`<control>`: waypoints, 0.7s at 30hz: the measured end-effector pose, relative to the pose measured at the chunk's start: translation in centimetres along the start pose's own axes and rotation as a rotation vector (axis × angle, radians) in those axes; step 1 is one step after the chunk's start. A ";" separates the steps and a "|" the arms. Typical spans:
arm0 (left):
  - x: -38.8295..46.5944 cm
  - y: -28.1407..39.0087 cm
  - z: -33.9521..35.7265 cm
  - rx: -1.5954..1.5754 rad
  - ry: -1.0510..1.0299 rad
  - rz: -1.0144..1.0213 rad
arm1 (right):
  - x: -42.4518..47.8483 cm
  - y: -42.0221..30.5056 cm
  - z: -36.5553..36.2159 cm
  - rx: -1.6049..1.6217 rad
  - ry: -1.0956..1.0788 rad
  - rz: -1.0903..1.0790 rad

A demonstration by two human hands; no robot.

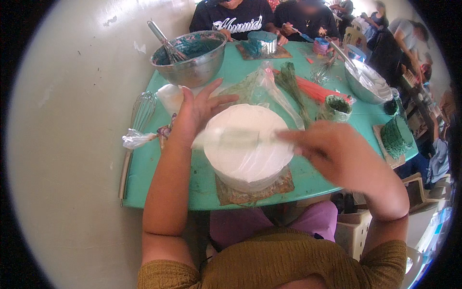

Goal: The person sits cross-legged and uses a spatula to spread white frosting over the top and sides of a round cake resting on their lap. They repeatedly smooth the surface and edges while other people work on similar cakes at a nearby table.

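A round cake form coated in white icing (249, 162) stands on a stained square board (231, 193) at the table's front edge. My right hand (321, 151), blurred by motion, grips a spatula (234, 139) whose pale, blurred blade lies across the top of the icing. Beside the far left rim of the white form is my left hand (204, 103), fingers spread and holding nothing. Whether its fingers touch the rim I cannot tell. The icing's top is mostly smooth, with faint streaks toward the front.
A steel bowl (195, 68) with dark teal icing and a whisk stands back left. Another whisk (140, 115) lies at left. Piping bags (288, 94) lie behind the form. A bowl of white icing (371, 85) and green-iced form (397, 137) stand at right. Two people sit opposite.
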State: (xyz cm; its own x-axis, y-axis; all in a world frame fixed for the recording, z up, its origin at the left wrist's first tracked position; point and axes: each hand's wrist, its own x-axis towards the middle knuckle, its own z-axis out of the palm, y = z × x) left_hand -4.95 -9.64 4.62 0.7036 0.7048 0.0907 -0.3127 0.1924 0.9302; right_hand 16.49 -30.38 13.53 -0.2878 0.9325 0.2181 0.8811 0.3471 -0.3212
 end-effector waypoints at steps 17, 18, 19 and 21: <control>-0.2 0.2 0.0 0.049 -0.004 0.018 | 1.2 -2.9 0.5 -0.013 -0.244 0.002; -0.2 0.3 0.0 0.054 -0.003 0.017 | 0.7 -3.3 0.0 0.031 -0.271 -0.027; -0.2 0.3 0.1 0.059 -0.002 0.017 | 0.5 -3.4 -0.3 0.075 -0.298 -0.058; -0.4 0.3 0.2 0.034 0.006 0.008 | 0.5 -2.8 -0.5 0.037 -0.182 -0.044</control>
State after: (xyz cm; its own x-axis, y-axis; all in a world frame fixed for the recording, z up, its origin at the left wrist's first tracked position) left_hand -5.19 -9.99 4.98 0.6969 0.7107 0.0963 -0.2963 0.1630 0.9411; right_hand 14.05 -30.95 15.00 -0.3919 0.9178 0.0638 0.8526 0.3884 -0.3496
